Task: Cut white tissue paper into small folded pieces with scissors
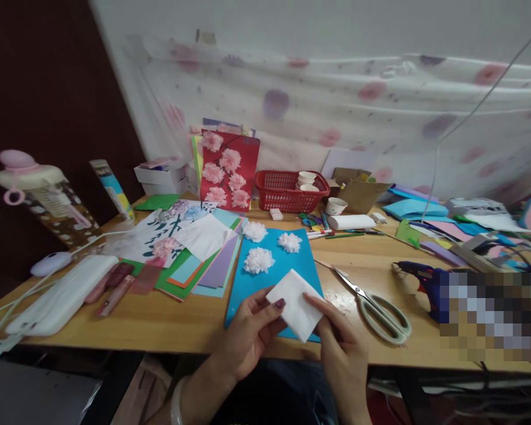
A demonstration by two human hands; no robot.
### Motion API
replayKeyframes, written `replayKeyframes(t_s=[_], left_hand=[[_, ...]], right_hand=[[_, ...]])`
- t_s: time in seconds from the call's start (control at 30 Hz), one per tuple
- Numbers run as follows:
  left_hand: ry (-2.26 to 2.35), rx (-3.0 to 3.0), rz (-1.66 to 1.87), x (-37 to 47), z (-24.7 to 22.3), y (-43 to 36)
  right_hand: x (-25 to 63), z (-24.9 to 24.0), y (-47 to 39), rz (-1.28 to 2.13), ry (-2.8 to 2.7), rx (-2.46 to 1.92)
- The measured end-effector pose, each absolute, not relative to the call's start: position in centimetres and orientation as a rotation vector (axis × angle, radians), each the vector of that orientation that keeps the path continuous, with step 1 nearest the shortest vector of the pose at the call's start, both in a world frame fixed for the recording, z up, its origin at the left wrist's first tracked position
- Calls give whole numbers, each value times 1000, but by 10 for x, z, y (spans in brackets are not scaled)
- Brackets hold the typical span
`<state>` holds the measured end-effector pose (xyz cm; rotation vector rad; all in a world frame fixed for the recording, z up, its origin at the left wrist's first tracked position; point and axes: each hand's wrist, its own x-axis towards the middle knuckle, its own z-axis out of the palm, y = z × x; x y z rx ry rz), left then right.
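Between my hands is a folded square of white tissue paper (pixel 297 307), turned so one corner points down. My left hand (pixel 252 327) pinches its left side, thumb on top. On the right side, my right hand (pixel 343 345) grips it with the fingers partly hidden behind. Under and beyond the square lies a blue sheet of card (pixel 243 298) on the wooden table. Three white tissue paper flowers rest on that card: one at the top left (pixel 255 231), one at the right (pixel 289 242) and a larger one (pixel 259 260) lower down.
Scissors (pixel 371 307) lie right of the card, with a blue glue gun (pixel 425 283) further right. Coloured paper sheets (pixel 216 265) and a white power strip (pixel 66 295) are at left. Behind stand a red card with pink flowers (pixel 230 171) and a red basket (pixel 278 198).
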<state>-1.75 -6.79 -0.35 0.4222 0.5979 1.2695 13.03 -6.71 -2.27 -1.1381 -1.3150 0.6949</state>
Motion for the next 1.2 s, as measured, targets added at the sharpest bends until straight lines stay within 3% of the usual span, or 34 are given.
replayKeyframes(t_s=[0.5,0.8,0.97,1.2], left_hand=[[883,618,1319,-14,-5,-68],[1173,1166,1445,-32,-6,-66],[1214,1471,1429,-43,2,-67],[1187,1369,1354,-42,-12,-58]], right_hand=[[130,-40,-69,512,-1270,-1117],[137,-37,-70,815,-1235,-787],[149,-28,-61,737,-1551,-930],[147,-28,-51,687,-1692,-1135]])
